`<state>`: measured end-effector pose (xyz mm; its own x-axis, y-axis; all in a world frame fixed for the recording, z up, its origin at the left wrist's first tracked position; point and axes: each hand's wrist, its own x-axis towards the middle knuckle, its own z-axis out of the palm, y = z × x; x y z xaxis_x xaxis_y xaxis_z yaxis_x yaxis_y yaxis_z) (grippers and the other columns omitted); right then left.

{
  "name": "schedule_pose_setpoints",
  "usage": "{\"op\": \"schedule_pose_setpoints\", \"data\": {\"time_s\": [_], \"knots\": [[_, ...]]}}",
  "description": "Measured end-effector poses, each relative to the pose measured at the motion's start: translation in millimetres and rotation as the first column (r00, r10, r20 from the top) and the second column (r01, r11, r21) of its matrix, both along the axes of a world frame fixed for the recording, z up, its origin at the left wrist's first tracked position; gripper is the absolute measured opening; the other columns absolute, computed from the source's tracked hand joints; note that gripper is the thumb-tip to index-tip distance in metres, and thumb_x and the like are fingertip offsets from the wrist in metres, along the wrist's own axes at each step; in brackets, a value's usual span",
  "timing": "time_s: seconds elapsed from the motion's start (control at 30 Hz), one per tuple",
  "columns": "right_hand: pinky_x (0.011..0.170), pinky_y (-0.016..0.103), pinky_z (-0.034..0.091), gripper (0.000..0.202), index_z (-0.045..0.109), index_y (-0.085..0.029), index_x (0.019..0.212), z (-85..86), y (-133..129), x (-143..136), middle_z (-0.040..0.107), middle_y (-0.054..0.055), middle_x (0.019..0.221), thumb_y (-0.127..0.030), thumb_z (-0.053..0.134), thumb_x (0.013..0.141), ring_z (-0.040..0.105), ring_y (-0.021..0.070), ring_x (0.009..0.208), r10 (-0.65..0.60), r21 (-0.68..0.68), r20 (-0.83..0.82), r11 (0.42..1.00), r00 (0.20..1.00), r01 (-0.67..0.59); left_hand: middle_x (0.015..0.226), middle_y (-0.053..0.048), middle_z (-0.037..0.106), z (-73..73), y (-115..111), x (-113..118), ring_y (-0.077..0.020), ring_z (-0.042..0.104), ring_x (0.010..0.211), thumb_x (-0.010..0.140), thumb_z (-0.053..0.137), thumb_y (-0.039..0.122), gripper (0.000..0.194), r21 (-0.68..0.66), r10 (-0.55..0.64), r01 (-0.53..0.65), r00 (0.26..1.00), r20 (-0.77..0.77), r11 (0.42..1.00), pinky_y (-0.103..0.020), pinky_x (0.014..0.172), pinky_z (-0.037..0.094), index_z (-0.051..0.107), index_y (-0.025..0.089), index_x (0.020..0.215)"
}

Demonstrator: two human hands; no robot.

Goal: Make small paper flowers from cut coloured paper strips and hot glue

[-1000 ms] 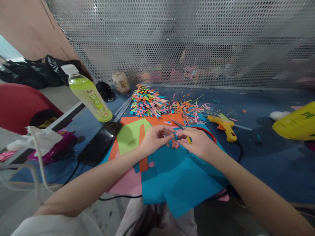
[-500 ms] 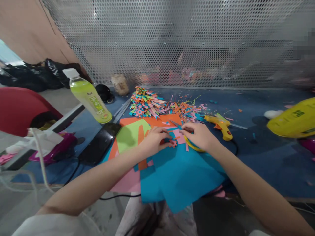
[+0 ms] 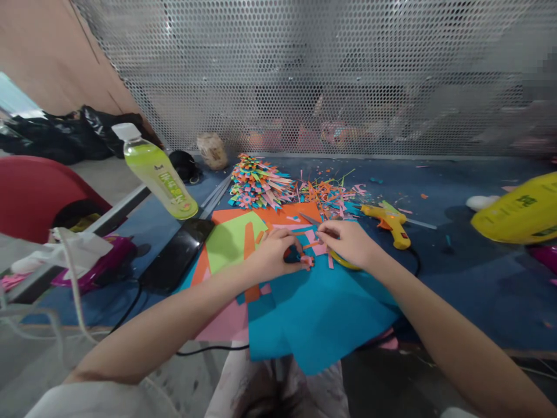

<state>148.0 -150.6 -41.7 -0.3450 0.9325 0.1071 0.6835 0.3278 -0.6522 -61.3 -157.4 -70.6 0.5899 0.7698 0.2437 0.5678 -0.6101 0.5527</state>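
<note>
My left hand point(image 3: 276, 254) is closed, its thumb and fingertips pinching a small pink paper cutout point(image 3: 307, 262) above the blue sheet point(image 3: 324, 307). Just right of it, my right hand point(image 3: 350, 241) has thumb and forefinger pressed together; anything between them is too small to make out. Scissors with yellow handles point(image 3: 343, 261) lie beneath my right hand, which hides their middle, while the blades show past its fingers. Around my fingers are pink paper scraps point(image 3: 321, 249) and thin strips. Orange paper point(image 3: 304, 209) and a light green sheet point(image 3: 224, 247) lie beside and behind.
A cone of colourful folded paper point(image 3: 259, 184) stands at the back, beside a heap of paper clippings point(image 3: 328, 194). Right of them lies a yellow glue gun point(image 3: 391, 223). A black device point(image 3: 176, 255) and a green drink bottle point(image 3: 156, 174) are on the left, a yellow bottle point(image 3: 517, 212) far right.
The pink cutout has turned and dropped slightly toward me in my left fingertips. My right hand has shifted a little left and down, its fingers drawn closer together. The scissors stay put.
</note>
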Motion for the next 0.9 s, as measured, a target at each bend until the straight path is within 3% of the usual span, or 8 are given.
{"op": "schedule_pose_setpoints", "data": {"time_s": [0.1, 0.2, 0.33, 0.4, 0.47, 0.6, 0.9], "knots": [[0.057, 0.024, 0.043, 0.017, 0.061, -0.018, 0.073, 0.6, -0.2, 0.0, 0.067, 0.003, 0.069, -0.027, 0.050, 0.082, 0.060, 0.0133, 0.060, 0.012, -0.062, -0.069, 0.998, 0.998, -0.016, 0.089, -0.006, 0.066, 1.1, 1.6, -0.4, -0.0214, 0.059, 0.091, 0.068, 0.074, 0.039, 0.027, -0.083, 0.013, -0.007, 0.997, 0.080, 0.997, -0.035, 0.082, 0.046, 0.064, 0.018, 0.082], [0.054, 0.024, 0.045, 0.017, 0.058, -0.018, 0.072, 3.5, -0.7, -0.5, 0.066, 0.002, 0.067, -0.029, 0.051, 0.082, 0.059, 0.0122, 0.054, 0.003, -0.139, -0.171, 0.990, 0.985, -0.028, 0.077, -0.003, 0.066, 4.1, 4.3, -1.4, -0.0159, 0.061, 0.072, 0.071, 0.071, 0.036, 0.023, -0.316, 0.100, -0.021, 0.966, 0.236, 0.948, -0.030, 0.069, 0.048, 0.059, 0.017, 0.077], [0.052, 0.024, 0.047, 0.016, 0.058, -0.018, 0.071, 7.3, -1.9, -2.9, 0.065, 0.002, 0.067, -0.029, 0.053, 0.081, 0.059, 0.0118, 0.053, -0.006, -0.204, -0.245, 0.978, 0.969, -0.046, 0.077, -0.002, 0.068, 11.2, 8.1, -4.9, -0.0133, 0.064, 0.069, 0.066, 0.076, 0.033, 0.033, -0.561, 0.286, 0.081, 0.795, 0.535, 0.824, -0.027, 0.067, 0.051, 0.059, 0.014, 0.087], [0.050, 0.024, 0.048, 0.016, 0.058, -0.017, 0.072, 7.2, -2.8, -4.8, 0.065, 0.003, 0.067, -0.030, 0.054, 0.080, 0.059, 0.0119, 0.053, -0.005, -0.274, -0.278, 0.959, 0.961, -0.074, 0.080, -0.003, 0.069, 15.3, 9.2, -7.8, -0.0134, 0.066, 0.074, 0.063, 0.078, 0.031, 0.035, -0.590, 0.345, 0.121, 0.712, 0.612, 0.798, -0.027, 0.071, 0.052, 0.061, 0.014, 0.088], [0.045, 0.023, 0.047, 0.017, 0.059, -0.017, 0.073, 5.2, -3.9, -6.6, 0.064, 0.003, 0.067, -0.033, 0.056, 0.080, 0.058, 0.0116, 0.052, 0.004, -0.339, -0.317, 0.933, 0.949, -0.117, 0.080, -0.002, 0.070, 18.5, 9.6, -11.2, -0.0123, 0.065, 0.072, 0.062, 0.079, 0.030, 0.033, -0.596, 0.365, 0.131, 0.682, 0.634, 0.792, -0.024, 0.068, 0.052, 0.063, 0.015, 0.086], [0.037, 0.019, 0.044, 0.019, 0.063, -0.016, 0.083, -0.8, -5.6, -8.9, 0.063, 0.002, 0.068, -0.033, 0.061, 0.077, 0.054, 0.0093, 0.049, 0.041, -0.366, -0.346, 0.914, 0.937, -0.175, 0.081, -0.003, 0.071, 20.2, 9.0, -15.7, -0.0104, 0.063, 0.065, 0.066, 0.077, 0.030, 0.030, -0.608, 0.375, 0.140, 0.673, 0.638, 0.782, -0.020, 0.056, 0.048, 0.065, 0.016, 0.090], [0.035, 0.018, 0.043, 0.019, 0.067, -0.016, 0.088, 1.4, -9.5, -12.7, 0.065, 0.003, 0.071, -0.030, 0.059, 0.077, 0.053, 0.0089, 0.050, 0.041, -0.351, -0.340, 0.922, 0.940, -0.167, 0.080, -0.003, 0.071, 26.8, 3.0, -10.2, -0.0074, 0.059, 0.057, 0.061, 0.079, 0.028, 0.031, -0.638, 0.395, 0.145, 0.676, 0.622, 0.756, -0.018, 0.048, 0.046, 0.069, 0.014, 0.087]]}}
